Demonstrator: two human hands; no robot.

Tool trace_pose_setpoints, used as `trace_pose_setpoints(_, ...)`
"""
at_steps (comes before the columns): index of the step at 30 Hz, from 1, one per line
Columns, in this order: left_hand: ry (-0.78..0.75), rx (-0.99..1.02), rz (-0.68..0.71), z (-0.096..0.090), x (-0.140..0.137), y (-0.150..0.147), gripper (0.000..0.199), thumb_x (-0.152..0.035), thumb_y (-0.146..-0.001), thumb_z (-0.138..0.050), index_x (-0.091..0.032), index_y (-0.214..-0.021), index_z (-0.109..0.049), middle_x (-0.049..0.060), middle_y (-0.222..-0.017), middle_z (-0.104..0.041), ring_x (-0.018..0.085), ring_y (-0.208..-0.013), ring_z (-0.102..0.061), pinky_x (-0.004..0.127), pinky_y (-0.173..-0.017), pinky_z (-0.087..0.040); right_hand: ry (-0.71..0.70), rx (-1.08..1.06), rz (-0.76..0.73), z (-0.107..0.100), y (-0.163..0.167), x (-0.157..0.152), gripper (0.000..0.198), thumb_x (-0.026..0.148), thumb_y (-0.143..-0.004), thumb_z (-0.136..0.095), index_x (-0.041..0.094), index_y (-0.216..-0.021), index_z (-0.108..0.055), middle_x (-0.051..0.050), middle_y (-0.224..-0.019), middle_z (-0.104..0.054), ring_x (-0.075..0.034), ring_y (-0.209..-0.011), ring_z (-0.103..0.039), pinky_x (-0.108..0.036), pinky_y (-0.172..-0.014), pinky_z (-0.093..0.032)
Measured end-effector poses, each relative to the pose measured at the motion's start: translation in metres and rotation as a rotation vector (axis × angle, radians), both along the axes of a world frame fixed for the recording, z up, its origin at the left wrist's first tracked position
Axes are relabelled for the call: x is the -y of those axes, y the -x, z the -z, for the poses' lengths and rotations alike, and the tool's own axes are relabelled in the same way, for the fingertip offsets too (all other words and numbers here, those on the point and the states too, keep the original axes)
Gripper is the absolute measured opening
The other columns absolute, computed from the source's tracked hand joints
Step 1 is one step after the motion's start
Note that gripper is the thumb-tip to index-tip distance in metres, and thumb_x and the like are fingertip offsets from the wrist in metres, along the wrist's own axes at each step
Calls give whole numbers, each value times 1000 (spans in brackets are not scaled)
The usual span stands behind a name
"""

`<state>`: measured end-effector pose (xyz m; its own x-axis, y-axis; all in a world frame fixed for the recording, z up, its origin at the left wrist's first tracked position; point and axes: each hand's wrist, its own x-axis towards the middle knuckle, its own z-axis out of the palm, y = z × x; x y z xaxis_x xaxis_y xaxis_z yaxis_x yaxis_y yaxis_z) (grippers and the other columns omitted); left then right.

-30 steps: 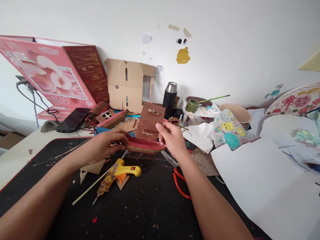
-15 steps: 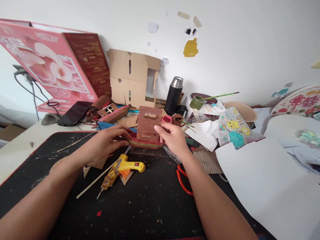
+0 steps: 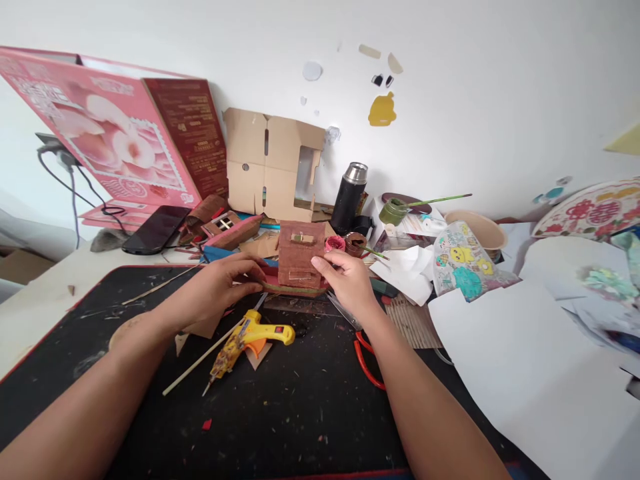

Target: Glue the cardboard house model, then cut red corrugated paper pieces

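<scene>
Held between both hands, near the far edge of a black mat (image 3: 280, 427): a small boat hull (image 3: 295, 289), red with a greenish strip along the near side. Upright over it, a brown panel (image 3: 295, 257) with two small raised pieces on its face, one above the other. Hard to tell whether resting on the mat or slightly lifted.

At the hull's left end, the left hand (image 3: 227, 277), thumb low and fingers above, closed on it. At the panel's right edge, the right hand (image 3: 350, 280), pinching, thumb over the near face; other fingers partly hidden.

Just in front, lying on the mat, a yellow glue gun (image 3: 250, 340), nozzle toward the camera, with a thin wooden stick (image 3: 197, 363) to its left. Near the right wrist, scissors (image 3: 370, 367) with red handles, partly covered by the forearm.

Just behind the panel, a jar of red paint (image 3: 335, 244) and a jar of brown paint (image 3: 355, 244). To the back left, another small boat (image 3: 235, 233) and a dark phone (image 3: 156, 229) on the white tabletop (image 3: 103, 270). Farther back, a black thermos (image 3: 349, 197), a cut cardboard sheet (image 3: 277, 167) leaning against the wall, and a large pink box (image 3: 135, 143). Out to the right, white paper (image 3: 535, 353).
</scene>
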<state>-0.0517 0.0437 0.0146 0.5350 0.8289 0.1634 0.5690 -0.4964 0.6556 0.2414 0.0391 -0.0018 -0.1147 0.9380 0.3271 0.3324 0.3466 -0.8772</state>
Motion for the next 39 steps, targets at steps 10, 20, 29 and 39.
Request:
trace_pose_setpoints(10,-26,-13,9,3,1,0,32,-52,-104,-61,-25,-98,-77,7,-125,-78,27,-111,-74,37,-99,-58,9,3,21,5,2,-1,46,57,-100,-67,22,-70,-63,-1,-73,-55,-20,-73,-52,-31,-68,-42)
trace_pose_setpoints(20,11,17,-5,4,-1,2,34,-56,-102,-64,-25,-99,-78,6,-122,-79,27,-109,-74,38,-96,-59,-109,102,-16,-4,5,5,43,45,-102,-65,23,-68,-50,1,-69,-49,-19,-69,-46,-31,-68,-38)
trace_pose_setpoints(29,5,27,-9,5,-3,4,30,-53,-100,-65,-26,-99,-79,6,-123,-79,28,-112,-74,40,-99,-59,-47,92,-23,0,3,4,45,49,-102,-64,23,-68,-50,2,-68,-45,-18,-69,-44,-31,-66,-34)
trace_pose_setpoints(39,-54,-69,-12,11,-7,7,37,-56,-101,-60,-26,-97,-80,9,-124,-78,31,-118,-71,46,-107,-56,101,183,-90,6,1,4,47,52,-102,-61,23,-69,-46,4,-66,-40,-15,-64,-38,-30,-63,-28)
